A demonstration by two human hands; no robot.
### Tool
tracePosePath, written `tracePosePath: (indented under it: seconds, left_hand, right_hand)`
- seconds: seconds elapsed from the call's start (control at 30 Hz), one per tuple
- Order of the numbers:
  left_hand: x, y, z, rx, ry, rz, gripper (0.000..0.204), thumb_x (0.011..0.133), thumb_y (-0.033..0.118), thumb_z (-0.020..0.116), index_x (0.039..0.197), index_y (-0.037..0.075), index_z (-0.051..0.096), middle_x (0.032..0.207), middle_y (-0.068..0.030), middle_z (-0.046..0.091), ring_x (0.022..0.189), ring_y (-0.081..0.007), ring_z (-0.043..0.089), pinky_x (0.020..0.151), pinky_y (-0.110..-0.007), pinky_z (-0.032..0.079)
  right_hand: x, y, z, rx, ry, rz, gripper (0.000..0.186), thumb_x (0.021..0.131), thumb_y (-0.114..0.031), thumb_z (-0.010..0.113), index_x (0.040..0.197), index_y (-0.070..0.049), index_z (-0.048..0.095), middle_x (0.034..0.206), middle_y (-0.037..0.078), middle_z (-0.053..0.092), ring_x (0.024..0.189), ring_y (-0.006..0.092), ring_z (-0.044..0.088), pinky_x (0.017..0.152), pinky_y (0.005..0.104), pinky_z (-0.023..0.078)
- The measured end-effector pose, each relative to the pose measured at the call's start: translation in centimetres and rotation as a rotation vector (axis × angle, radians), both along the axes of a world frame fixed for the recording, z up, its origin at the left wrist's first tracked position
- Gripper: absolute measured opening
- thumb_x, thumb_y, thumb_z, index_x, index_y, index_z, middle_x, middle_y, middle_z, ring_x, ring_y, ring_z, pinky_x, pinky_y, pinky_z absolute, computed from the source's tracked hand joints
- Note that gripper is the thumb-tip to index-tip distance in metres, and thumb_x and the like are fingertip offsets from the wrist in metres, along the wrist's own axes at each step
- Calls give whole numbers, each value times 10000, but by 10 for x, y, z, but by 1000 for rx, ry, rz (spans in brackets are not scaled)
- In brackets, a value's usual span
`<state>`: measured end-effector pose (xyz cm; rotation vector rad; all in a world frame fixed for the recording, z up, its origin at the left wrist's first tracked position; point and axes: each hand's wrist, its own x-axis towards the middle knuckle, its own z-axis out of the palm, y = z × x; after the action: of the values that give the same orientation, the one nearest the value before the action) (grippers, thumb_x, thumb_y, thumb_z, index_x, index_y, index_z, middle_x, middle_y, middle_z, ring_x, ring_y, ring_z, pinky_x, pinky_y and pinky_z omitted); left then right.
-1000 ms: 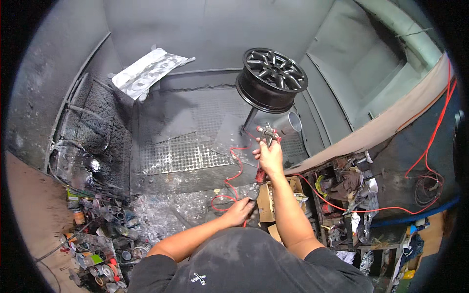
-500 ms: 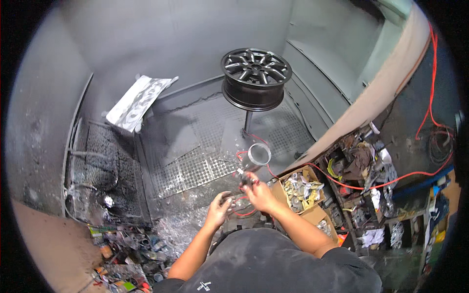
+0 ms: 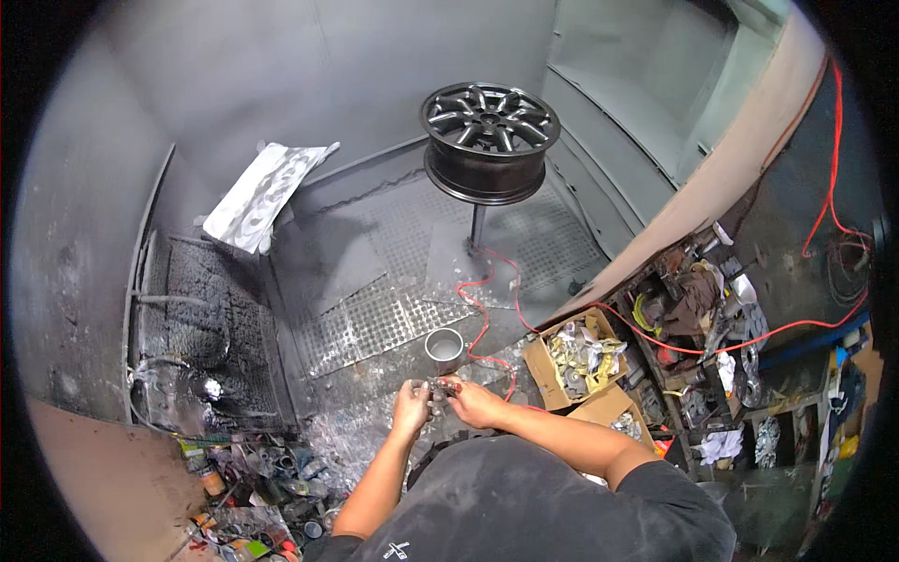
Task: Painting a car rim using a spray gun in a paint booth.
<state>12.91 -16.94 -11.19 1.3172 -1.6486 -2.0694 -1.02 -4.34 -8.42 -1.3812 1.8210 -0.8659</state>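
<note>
Close in front of my body I hold a paint spray gun [image 3: 441, 385] with a grey open-topped cup [image 3: 444, 363] above it. My right hand [image 3: 476, 406] is closed round the gun. My left hand [image 3: 411, 408] is closed at the gun's left side, its fingertips against the body below the cup; the small part they grip is hidden. Farther off, a glossy dark multi-spoke wheel rim [image 3: 485, 175] lies face up on an upright post stand [image 3: 478, 223].
A red air hose [image 3: 479, 321] winds over the floor right of the gun. Cardboard boxes [image 3: 540, 374] of scraps and a cluttered shelf [image 3: 693, 361] stand to the right. Cans and rubbish [image 3: 257, 478] pile up lower left. A paint-marked white sheet [image 3: 245, 208] leans at the far left.
The spray gun and its cup have come left and nearer my body, the cup now more upright. My right hand moved left and down with it; my left hand now meets the gun.
</note>
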Motion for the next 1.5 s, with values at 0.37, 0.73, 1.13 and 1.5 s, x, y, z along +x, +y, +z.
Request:
tracePosePath:
  seconds: [0.37, 0.73, 1.13, 1.5]
  left_hand:
    - [17, -28, 22, 74, -162, -128, 323, 1059, 325, 495, 1092, 8, 546, 830, -120, 710, 542, -161, 621, 434, -305, 451]
    - [29, -31, 3, 141, -107, -13, 303, 1063, 316, 467, 1124, 25, 529, 806, -82, 669, 534, -154, 603, 447, -291, 455]
    - [-1, -3, -52, 386, 39, 165, 308, 1038, 312, 516, 1213, 59, 538, 954, -81, 669, 728, -162, 636, 603, -305, 523]
    - [-83, -59, -96, 316, -105, -918, 532, 1040, 327, 460, 1474, 20, 480, 1555, -126, 446, 1420, -254, 410, 1187, -370, 302]
  right_hand:
    - [8, -17, 12, 22, 17, 86, 390, 936, -72, 503, 1320, -33, 444, 1180, 308, 600, 1108, 484, 600, 904, 533, 492]
    - [11, -38, 17, 111, 106, 156, 366, 960, -112, 546, 1302, -26, 449, 1081, 310, 647, 1038, 502, 619, 863, 561, 498]
    - [-56, -48, 15, 3, 56, 253, 351, 930, -74, 540, 1272, -30, 479, 1050, 308, 638, 1017, 504, 611, 840, 578, 493]
    - [-212, -50, 98, -156, -55, -36, 476, 987, -169, 576, 1451, -139, 474, 1192, 197, 672, 943, 387, 679, 837, 464, 544]
